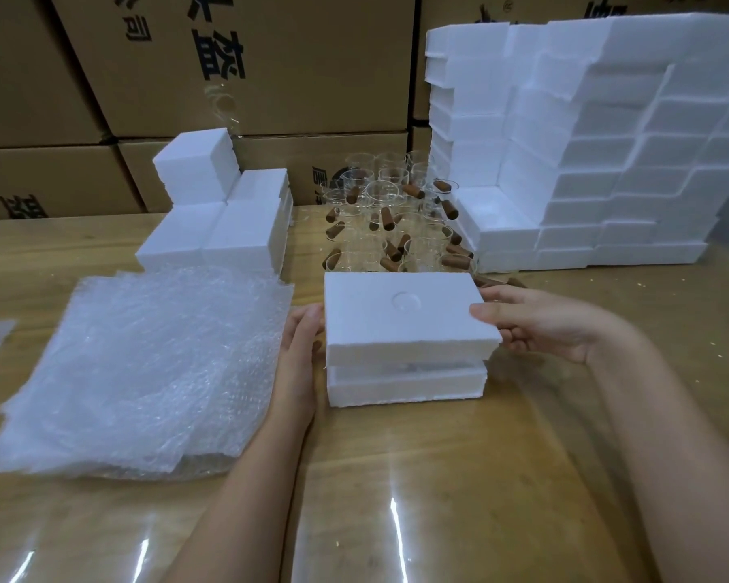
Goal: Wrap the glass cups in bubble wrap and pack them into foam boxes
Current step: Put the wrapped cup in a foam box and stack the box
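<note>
Here left hand (297, 355) and right hand (539, 326) hold foam lid (396, 317) over foam box (405, 387).

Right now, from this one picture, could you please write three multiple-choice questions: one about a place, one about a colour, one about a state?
1. Where does the bubble wrap lie?
A. left of the foam base
B. over the cups
C. inside a carton

2. What colour are the handles of the glass cups?
A. blue
B. brown
C. white

3. How is the foam lid?
A. fully closed
B. raised over the base, with a gap
C. lying on the bubble wrap

Answers:
1 A: the sheets lie beside the left hand.
2 B: brown handles stick out among the clear glass.
3 B: the right hand grips the lid, and a dark gap shows under it.
</note>
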Available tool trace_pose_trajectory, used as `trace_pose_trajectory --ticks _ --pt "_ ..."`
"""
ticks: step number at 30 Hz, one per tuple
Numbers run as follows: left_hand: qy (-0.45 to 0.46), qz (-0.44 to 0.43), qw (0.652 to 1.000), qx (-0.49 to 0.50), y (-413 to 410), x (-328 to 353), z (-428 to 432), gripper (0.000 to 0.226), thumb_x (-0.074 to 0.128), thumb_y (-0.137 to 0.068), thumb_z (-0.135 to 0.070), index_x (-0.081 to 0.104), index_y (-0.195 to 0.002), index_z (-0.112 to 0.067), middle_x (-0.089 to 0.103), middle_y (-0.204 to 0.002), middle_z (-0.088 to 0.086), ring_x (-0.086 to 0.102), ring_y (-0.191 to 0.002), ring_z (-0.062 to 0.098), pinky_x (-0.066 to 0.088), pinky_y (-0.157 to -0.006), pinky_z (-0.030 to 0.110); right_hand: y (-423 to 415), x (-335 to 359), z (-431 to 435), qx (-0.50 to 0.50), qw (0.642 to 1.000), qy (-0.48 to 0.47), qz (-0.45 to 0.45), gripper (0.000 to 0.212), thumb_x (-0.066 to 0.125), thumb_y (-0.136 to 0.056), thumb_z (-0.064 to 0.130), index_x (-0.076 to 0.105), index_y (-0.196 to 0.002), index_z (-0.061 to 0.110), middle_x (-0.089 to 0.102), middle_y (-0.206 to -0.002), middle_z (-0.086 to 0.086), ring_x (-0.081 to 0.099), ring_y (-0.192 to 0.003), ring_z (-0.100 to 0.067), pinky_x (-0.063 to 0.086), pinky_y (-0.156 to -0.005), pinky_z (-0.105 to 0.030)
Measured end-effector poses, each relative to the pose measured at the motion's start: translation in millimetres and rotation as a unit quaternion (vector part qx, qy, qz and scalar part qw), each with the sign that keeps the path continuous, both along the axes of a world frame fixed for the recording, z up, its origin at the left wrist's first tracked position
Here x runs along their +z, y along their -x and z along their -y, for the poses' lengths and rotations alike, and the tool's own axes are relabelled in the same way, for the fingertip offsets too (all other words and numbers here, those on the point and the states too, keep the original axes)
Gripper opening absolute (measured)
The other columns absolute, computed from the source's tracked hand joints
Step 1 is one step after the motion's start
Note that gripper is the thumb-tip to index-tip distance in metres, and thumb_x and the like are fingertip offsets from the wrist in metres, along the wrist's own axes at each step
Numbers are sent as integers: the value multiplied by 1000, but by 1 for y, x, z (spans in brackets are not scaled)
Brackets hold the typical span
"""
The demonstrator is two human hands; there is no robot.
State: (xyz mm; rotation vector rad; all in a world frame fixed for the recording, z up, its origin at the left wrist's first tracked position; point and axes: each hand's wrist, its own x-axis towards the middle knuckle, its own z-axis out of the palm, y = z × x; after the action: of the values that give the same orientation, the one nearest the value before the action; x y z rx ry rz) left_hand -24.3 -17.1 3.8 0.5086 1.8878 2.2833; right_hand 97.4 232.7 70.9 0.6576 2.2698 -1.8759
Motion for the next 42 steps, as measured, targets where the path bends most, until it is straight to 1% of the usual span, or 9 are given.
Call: trace_pose_trajectory --ticks 3,7,9,14,20,23,29,34,42 --pt "1 -9 1000 5 0 -3 -1 33 48 -96 -22 58 -110 6 65 -81 -22 61 -74 -8 47 -59 9 -2 3 -1 16 1000 -22 13 75 78 -54 53 57 -122 31 55 -70 6 47 -54 -5 41 -57 -21" --pt "-7 -11 1000 1 -3 1 1 25 47 -96 -22 57 -85 -2 58 -77 -8 56 -66 -3 44 -56 9 -4 8 1 38 998 -35 32 58 75 -69 47 55 -122 34 59 -60 13 47 -52 -4 41 -51 -17" --pt "-10 -6 1000 -6 -4 2 1 25 49 -94 -25 49 -73 -13 52 -71 -11 51 -60 -3 42 -54 9 -5 9 2 44 998 -38 35 66 76 -65 48 53 -125 32 58 -60 13 45 -51 -5 39 -51 -17" --pt "-17 0 1000 -9 -4 -3 0 24 57 -77 -35 54 -90 -16 61 -69 -26 56 -65 -10 43 -57 6 -4 9 2 48 996 -57 39 84 78 -53 51 50 -129 31 62 -65 11 49 -55 -7 41 -59 -23" --pt "-14 -7 1000 0 -2 -5 0 20 60 -85 -25 56 -96 -9 62 -73 -23 58 -69 -8 45 -60 8 -4 10 3 53 995 -71 46 88 78 -48 55 47 -128 32 75 -90 4 67 -69 -7 49 -74 -27" --pt "-10 5 1000 4 -2 -6 -1 9 59 -91 -17 57 -96 -10 64 -74 -24 59 -69 -9 46 -60 8 -3 10 4 50 994 -80 46 88 77 -49 53 47 -128 31 75 -91 4 69 -73 -8 50 -79 -28" --pt "-7 12 1000 21 -2 -6 -1 22 62 -88 -22 59 -103 -5 65 -79 -21 59 -71 -8 46 -60 8 -2 8 4 43 992 -102 52 87 76 -48 55 50 -127 30 75 -88 6 68 -77 -11 52 -79 -30" --pt "1 30 999 26 -2 -6 -1 17 59 -91 -21 60 -102 -8 64 -91 -10 60 -73 -6 46 -61 9 -1 8 4 42 992 -104 52 91 76 -44 58 49 -126 32 75 -94 2 68 -78 -11 51 -76 -28" --pt "17 70 997 27 -5 -2 0 39 62 -76 -44 62 -104 -17 65 -96 -8 61 -83 2 45 -67 16 -1 6 2 42 994 -93 48 92 78 -44 57 48 -128 33 75 -96 0 68 -73 -10 50 -71 -26"
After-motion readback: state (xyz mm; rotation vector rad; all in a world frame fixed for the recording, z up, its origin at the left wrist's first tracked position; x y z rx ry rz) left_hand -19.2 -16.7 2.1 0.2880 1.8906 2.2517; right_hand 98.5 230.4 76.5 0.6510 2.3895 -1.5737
